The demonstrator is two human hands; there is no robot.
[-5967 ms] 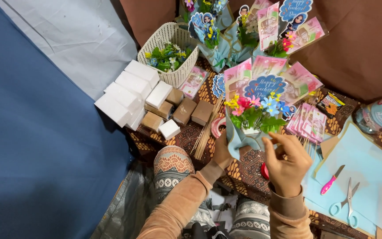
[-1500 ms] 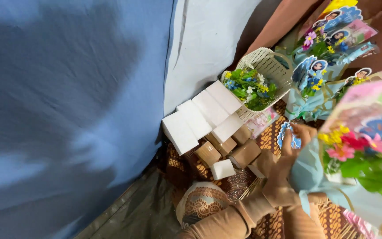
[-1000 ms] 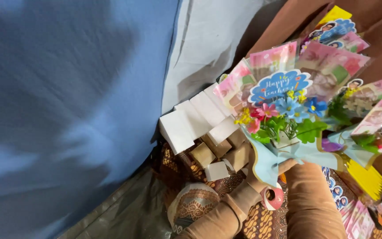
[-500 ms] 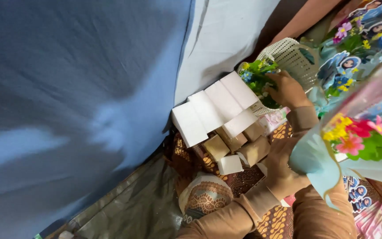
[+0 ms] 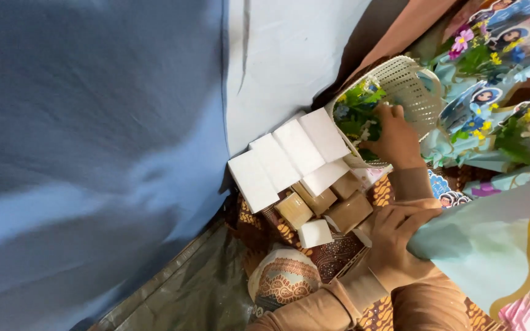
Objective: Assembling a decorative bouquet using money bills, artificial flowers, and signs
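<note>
While gripping pale blue paper-wrapped bouquet (image 5: 480, 251) in left hand (image 5: 394, 245), freeing the other, reaching right hand (image 5: 397, 138) over cream plastic lattice basket (image 5: 409, 76) rim; unclear whether closed on anything.

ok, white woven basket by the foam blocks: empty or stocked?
Stocked. The basket holds green leaves and small artificial flowers, and one hand reaches into them. How deep the pile goes cannot be told.

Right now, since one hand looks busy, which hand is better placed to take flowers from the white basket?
Right. The right hand rests on the greenery inside the white basket, while the left hand is occupied, gripping the pale blue bouquet wrap.
</note>
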